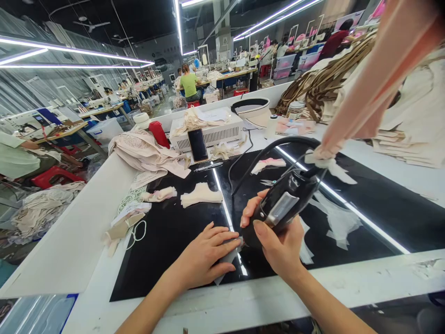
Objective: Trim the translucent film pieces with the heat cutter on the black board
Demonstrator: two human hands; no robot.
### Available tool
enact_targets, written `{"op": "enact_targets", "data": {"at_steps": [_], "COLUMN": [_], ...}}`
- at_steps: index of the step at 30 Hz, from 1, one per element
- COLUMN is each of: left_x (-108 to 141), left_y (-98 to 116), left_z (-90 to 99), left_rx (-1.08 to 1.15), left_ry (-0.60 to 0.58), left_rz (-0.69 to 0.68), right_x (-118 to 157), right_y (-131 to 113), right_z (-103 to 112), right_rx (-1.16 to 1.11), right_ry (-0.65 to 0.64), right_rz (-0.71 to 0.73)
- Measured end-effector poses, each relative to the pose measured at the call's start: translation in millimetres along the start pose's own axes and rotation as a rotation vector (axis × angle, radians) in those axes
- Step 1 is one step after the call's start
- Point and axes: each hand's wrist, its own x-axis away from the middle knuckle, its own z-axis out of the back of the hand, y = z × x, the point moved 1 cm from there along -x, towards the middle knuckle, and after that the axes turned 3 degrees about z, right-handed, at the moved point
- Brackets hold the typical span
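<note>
My right hand (283,246) is wrapped round a thick black corded hand tool (278,204) with a silver panel. The tool tilts, its lower end close to the fingertips of my left hand (208,253). That left hand lies flat, fingers stretched out, on a thin translucent piece of material (231,253). Under it is a glossy black board (163,264). A twisted pink cloth strip (365,88) comes down from above to the tool's cord end, knotted with white cloth. The tool's working tip is hidden.
Cream fabric pieces (200,194), small scissors (267,182) and a pen (208,167) lie on the board. Behind it stand a phone (197,144) and a vented white box (222,132). Fabric heaps (146,150) flank the left, stacked panels (413,130) the right. A black cable (239,178) loops across.
</note>
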Motion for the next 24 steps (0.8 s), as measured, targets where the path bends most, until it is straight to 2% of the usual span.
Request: {"op": "enact_targets", "data": {"at_steps": [6, 12, 19, 24], "left_x": [0.3, 5.6, 5.1, 4.9], "left_y": [-1.9, -7.7, -2.5, -2.7], "left_z": [-1.9, -0.1, 3.9, 2.0], "left_rx": [0.026, 0.151, 0.192, 0.198], "left_ry": [0.006, 0.062, 0.028, 0.049], "left_rz": [-0.003, -0.013, -0.046, -0.042], "right_x": [-1.8, 0.2, 10.0, 13.8], "right_y": [-0.7, -4.6, -7.3, -5.3], "right_z": [-1.7, -3.9, -18.1, -21.5], "right_rx": [0.069, -0.031, -0.086, -0.063], "right_ry": [0.006, 0.003, -0.076, -0.12], "right_rz": [-0.008, -0.028, -0.06, -0.038]}}
